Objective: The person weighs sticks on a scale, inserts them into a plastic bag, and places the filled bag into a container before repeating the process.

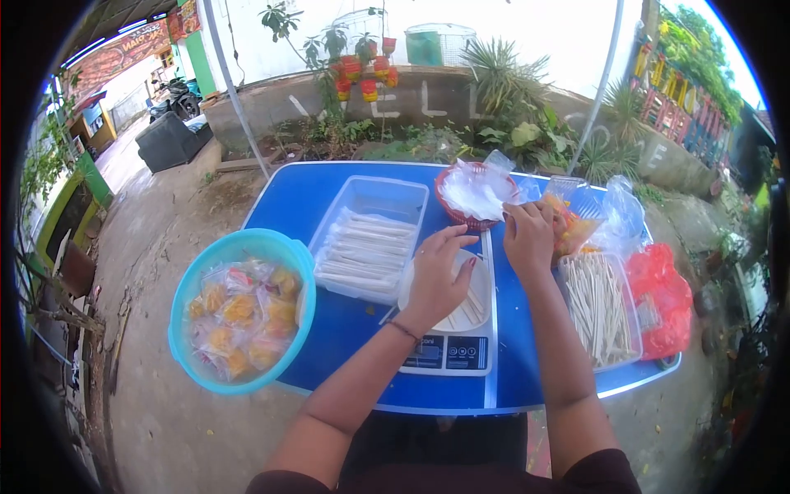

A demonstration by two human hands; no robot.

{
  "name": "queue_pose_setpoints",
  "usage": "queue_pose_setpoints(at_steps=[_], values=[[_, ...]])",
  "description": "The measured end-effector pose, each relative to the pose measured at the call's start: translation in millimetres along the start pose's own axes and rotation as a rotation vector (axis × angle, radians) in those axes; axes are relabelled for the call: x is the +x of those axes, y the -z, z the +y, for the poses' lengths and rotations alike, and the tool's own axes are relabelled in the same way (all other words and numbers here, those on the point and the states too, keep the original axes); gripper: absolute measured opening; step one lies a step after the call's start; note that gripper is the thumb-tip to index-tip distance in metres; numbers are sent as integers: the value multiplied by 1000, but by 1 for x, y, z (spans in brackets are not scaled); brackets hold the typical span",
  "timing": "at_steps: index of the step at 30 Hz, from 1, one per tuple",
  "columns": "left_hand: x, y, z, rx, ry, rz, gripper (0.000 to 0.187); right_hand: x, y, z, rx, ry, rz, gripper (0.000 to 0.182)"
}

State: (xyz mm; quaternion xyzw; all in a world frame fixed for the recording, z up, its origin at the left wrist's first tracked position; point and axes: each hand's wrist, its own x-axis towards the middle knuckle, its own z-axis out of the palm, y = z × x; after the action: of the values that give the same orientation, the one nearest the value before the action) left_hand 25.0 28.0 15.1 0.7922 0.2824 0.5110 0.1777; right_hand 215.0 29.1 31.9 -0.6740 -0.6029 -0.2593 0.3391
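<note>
My left hand (440, 276) hovers over the kitchen scale (428, 354), fingers curved and apart, with nothing seen in it. Pale thin sticks (469, 311) lie on the scale's round white pan, partly hidden by that hand. At the right rim of a red basket (469, 221), my right hand (529, 235) has its fingers pinched on the edge of a clear plastic bag; the fingertips are small in view. A stack of clear plastic bags (476, 191) fills the basket. Beside the right hand lies a bag with orange-yellow contents (572, 230).
A clear tub (370, 193) holds wrapped white sticks. Another tub (632, 350) holds loose pale sticks, next to a red plastic bag (662, 288). A turquoise basin (183, 350) with packed snack bags stands at the left of the blue table (329, 325).
</note>
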Motion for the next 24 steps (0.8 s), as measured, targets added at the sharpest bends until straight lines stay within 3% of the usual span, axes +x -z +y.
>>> queue_pose_setpoints(at_steps=[4, 8, 11, 12, 13, 16, 20, 24], values=[[-3, 9, 5, 41, -43, 53, 38, 2, 35, -24, 195, 70, 171, 13], [1, 23, 24, 119, -101, 157, 50, -3, 72, -46, 480, 306, 179, 10], [-1, 35, 27, -64, -125, 30, 39, -8, 86, -53, 645, 443, 264, 22], [-5, 37, 29, -168, -107, -40, 36, -10, 91, -54, 744, 399, 253, 24], [-3, 39, 45, -300, -48, 23, 23, -12, 98, -55, 841, 355, 243, 26], [-10, 52, 57, -946, 415, -181, 20, -22, 110, -60, 1028, 167, 120, 31], [-22, 43, 32, -805, 501, -396, 21, -47, 75, -49, 1214, -205, -169, 21], [-38, 32, 5, -715, 547, -368, 20, -67, 43, -36, 1374, -420, -493, 13]])
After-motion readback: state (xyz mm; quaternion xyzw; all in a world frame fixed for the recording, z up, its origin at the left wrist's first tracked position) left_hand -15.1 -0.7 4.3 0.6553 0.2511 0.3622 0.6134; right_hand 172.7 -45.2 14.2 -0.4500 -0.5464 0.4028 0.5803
